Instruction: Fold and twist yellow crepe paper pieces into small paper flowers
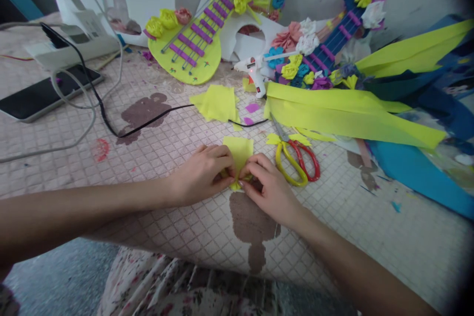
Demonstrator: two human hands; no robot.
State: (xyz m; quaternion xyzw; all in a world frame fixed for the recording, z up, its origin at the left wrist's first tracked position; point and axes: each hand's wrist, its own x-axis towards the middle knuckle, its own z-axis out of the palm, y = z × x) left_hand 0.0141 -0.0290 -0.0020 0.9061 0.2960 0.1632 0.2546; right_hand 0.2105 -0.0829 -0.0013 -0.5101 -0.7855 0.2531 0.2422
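Observation:
Close to the table's front edge, my left hand (207, 173) and my right hand (270, 185) meet at a small square of yellow crepe paper (239, 150). Fingertips of both hands pinch its lower end, where the paper is gathered and creased. The flat part stands out beyond my fingers. A stack of cut yellow paper pieces (218, 102) lies just behind. Right of my right hand rest scissors (294, 160) with one yellow and one red handle. A white glue gun (255, 73) stands farther back, its black cord running under the yellow pieces.
Paper guitars, one yellow (196, 54) and one blue (329, 52), decorated with paper flowers, lean at the back. Long yellow crepe strips (344, 113) and blue paper (418, 168) spread right. A phone (48, 91), cables and a power strip (74, 44) lie left.

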